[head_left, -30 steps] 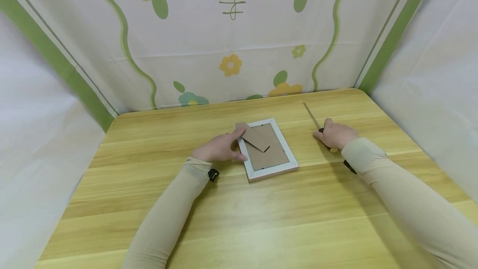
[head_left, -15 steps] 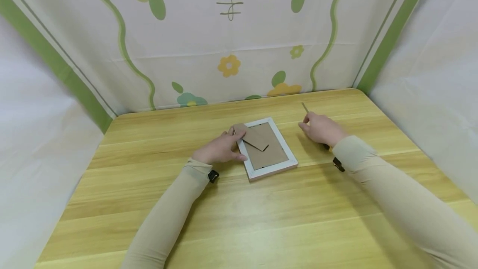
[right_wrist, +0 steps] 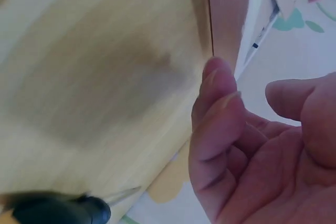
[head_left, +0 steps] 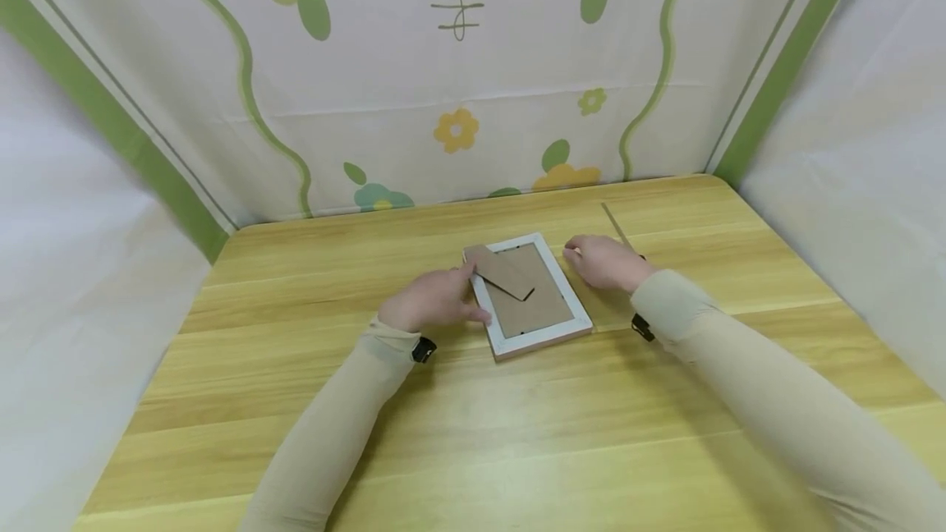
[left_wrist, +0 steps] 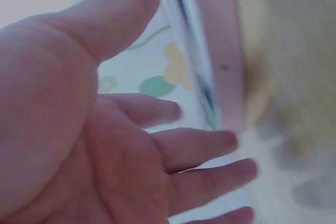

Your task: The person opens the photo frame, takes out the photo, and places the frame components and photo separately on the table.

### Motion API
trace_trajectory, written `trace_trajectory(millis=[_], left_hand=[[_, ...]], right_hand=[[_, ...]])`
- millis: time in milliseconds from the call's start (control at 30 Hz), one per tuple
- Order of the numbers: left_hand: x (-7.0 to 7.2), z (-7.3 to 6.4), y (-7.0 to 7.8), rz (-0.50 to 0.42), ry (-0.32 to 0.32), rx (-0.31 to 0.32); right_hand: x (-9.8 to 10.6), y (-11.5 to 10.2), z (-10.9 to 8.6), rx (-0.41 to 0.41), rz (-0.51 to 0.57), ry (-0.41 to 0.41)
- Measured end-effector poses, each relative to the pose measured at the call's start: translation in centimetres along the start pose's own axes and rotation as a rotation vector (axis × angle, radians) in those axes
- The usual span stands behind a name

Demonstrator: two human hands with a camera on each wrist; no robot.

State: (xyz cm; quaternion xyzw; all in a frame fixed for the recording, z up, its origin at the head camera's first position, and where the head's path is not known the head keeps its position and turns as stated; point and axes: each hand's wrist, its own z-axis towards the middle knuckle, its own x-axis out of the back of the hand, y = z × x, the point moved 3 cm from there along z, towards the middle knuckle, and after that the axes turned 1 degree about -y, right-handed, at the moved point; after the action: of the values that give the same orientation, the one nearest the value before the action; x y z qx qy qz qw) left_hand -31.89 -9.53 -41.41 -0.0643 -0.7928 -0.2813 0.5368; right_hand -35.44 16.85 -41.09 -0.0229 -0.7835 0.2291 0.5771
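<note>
A white picture frame [head_left: 543, 337] lies face down on the table, its brown backing board and easel leg [head_left: 508, 273] facing up. My left hand [head_left: 432, 298] is at the frame's left edge, with thumb and index finger spread beside the leg. In the left wrist view its fingers [left_wrist: 199, 148] reach out straight near the frame's side. On the other side, my right hand [head_left: 606, 261] is close to the right edge, its fingers loosely bent and nothing between them. A screwdriver [right_wrist: 60, 211] with a dark and orange handle lies behind the right hand, its thin shaft [head_left: 615, 222] pointing away.
The wood-grain table [head_left: 480, 433] ends at a white cloth wall [head_left: 369, 80] printed with flowers. White side sheets [head_left: 850, 146] stand to the left and right. A black band [head_left: 424, 349] is on the left wrist.
My right hand has let go of the screwdriver and moved left to the frame's right edge. The screwdriver stays on the table. The left hand stays by the frame, its fingers shifting slightly.
</note>
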Motion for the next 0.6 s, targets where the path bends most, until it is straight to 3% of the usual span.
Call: trace_trajectory(millis=[167, 367, 467, 600], left_hand=[[-0.3, -1.6, 1.5, -0.010, -0.001, 0.009], [-2.3, -3.0, 3.2, -0.089, 0.021, -0.031], [-3.3, -3.4, 3.7, -0.076, 0.048, 0.001], [-4.3, -3.5, 4.0, 0.004, 0.066, 0.089]], right_hand=[[-0.2, -0.3, 2.2, 0.005, 0.017, 0.026], [-0.5, -0.5, 5.0, 0.027, 0.104, 0.012], [-0.4, -0.5, 6.1, 0.058, 0.119, 0.000], [-0.4, -0.7, 7.2, 0.101, 0.097, -0.020]])
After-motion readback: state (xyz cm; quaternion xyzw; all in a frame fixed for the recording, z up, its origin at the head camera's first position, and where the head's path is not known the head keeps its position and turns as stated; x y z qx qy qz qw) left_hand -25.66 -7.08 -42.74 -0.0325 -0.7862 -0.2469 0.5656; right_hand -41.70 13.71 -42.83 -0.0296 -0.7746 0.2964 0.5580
